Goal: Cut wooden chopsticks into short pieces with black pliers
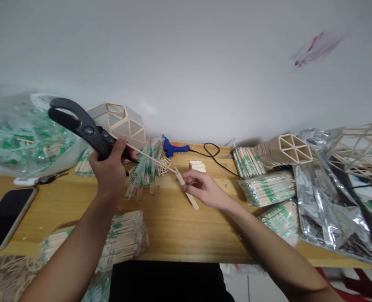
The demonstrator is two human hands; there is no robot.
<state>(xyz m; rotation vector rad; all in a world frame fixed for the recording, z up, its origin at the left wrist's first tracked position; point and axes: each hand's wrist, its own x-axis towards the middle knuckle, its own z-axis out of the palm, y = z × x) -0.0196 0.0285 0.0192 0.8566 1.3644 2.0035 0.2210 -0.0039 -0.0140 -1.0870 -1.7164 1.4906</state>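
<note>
My left hand (pixel 112 167) is closed round a black cutting tool (pixel 88 130) with curved jaws pointing up and left. A thin wooden stick (pixel 151 158) runs from that hand down to the right. Its far end meets the top of a flat wooden strip (pixel 187 191), which my right hand (pixel 205 188) pinches between thumb and fingers above the table. Short cut stick pieces (pixel 164 165) lie loose beyond the hands, and a neat stack of short pieces (pixel 197 166) sits behind my right hand.
A blue glue gun (pixel 175 147) with a black cable lies at the wall. Wrapped stick bundles (pixel 269 187) and a silvery bag (pixel 321 209) are on the right. A phone (pixel 6 218) and a bulging plastic bag (pixel 25 134) are at left. Wooden lattice models (pixel 123 121) stand behind.
</note>
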